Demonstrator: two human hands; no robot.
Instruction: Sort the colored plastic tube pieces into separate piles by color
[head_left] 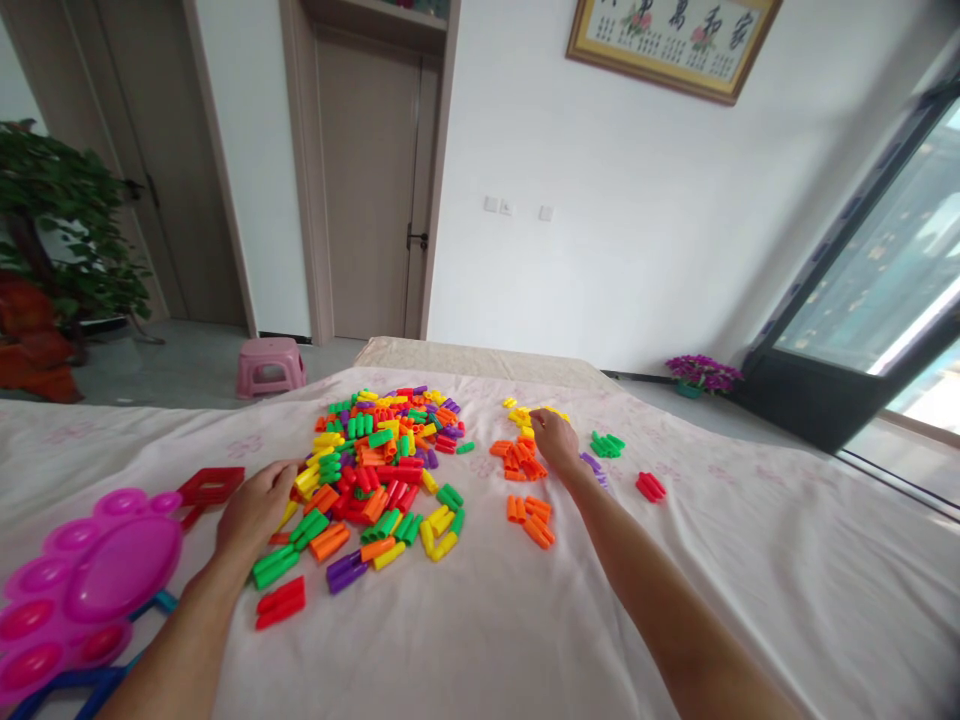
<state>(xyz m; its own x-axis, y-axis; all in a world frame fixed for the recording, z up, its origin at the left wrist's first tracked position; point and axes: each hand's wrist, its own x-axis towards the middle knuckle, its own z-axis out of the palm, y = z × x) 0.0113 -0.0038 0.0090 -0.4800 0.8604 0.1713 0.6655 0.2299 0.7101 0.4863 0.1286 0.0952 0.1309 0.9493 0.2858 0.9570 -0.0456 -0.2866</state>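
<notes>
Where the right hand reaches, yellow pieces lie.

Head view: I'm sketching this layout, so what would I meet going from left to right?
Pink paw-shaped toy, left hand, mixed pile of blocks, orange cluster, right hand, green cluster, red cluster, purple flowers.

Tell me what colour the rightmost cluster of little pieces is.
The rightmost cluster of pieces is red; the head view shows it.
</notes>
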